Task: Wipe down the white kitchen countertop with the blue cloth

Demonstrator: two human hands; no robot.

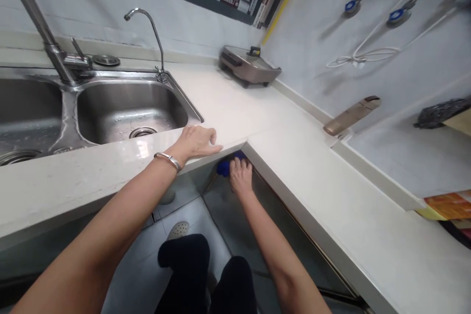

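Observation:
My left hand [196, 143] rests flat on the edge of the white stone countertop [121, 171], holding nothing, with a silver bangle [168, 161] on its wrist. Just past its fingertips, my right hand [241, 177] is below the counter's inner corner. It grips a bright blue cloth [228, 164] against the dark cabinet front [230, 208]. Part of the cloth is hidden by my fingers. The stainless steel double sink [128, 110] lies beyond my left hand.
A tall gooseneck faucet [154, 34] and a second faucet [51, 41] stand behind the sink. An electric skillet [249, 65] sits in the counter corner. A tan bottle-like item [351, 116] lies against the wall. My dark-clothed knees [184, 257] are below, near the cabinets.

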